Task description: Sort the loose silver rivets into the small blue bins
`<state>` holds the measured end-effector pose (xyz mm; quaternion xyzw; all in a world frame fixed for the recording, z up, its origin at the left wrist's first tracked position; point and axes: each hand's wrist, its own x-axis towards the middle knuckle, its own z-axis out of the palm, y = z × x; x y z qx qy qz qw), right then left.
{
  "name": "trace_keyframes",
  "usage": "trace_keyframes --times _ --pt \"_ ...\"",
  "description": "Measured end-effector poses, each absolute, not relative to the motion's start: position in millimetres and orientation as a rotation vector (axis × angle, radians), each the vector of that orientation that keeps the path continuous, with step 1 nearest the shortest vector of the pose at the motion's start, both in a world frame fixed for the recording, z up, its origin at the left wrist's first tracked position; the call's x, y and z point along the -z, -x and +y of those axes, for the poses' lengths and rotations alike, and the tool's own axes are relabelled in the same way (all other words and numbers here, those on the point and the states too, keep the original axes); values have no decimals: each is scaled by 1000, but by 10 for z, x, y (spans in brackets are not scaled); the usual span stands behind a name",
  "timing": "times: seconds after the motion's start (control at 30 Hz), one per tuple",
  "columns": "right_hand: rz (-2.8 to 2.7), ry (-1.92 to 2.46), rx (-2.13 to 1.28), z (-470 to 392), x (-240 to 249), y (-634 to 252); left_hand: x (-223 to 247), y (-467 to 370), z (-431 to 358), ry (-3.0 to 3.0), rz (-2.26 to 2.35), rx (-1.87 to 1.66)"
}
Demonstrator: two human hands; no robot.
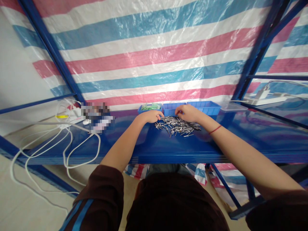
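Observation:
A loose pile of thin silvery metal pins [179, 125] lies on the blue shelf top [149, 146]. My left hand [153, 116] is at the pile's left edge, its fingers closed together; whatever they hold is too small to make out. Over the back of the pile is my right hand [184, 112], fingers bent into a pinch, their contents hidden. Behind the hands stand three blue bins in a row: the left bin [140, 111] has something green in it, the middle bin [172, 106] is partly covered by my right hand, and the right bin [209, 107] is longer.
White cables [69, 150] and a power strip [76, 120] lie at the left, beside a blurred-out patch. A clear lid [234, 106] and another power strip [263, 98] are at the right. Blue metal posts [255, 57] frame the striped sheet [154, 61] behind.

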<state>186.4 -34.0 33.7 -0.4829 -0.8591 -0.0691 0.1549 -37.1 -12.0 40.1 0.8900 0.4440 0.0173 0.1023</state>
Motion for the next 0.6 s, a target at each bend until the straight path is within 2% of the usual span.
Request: trace_keyframes --times 0.13,0.4,0.6 --pt "-2503 1485 162 -318 -339 -1939 -384 360 -105 -2679 1398 -92" --pt "-2623 1504 -83 -372 -359 -1885 -356 361 -46 -2808 1261 17" --pt "-2568 1542 -5 -361 -377 -1939 -340 336 -79 -2780 1318 -79"
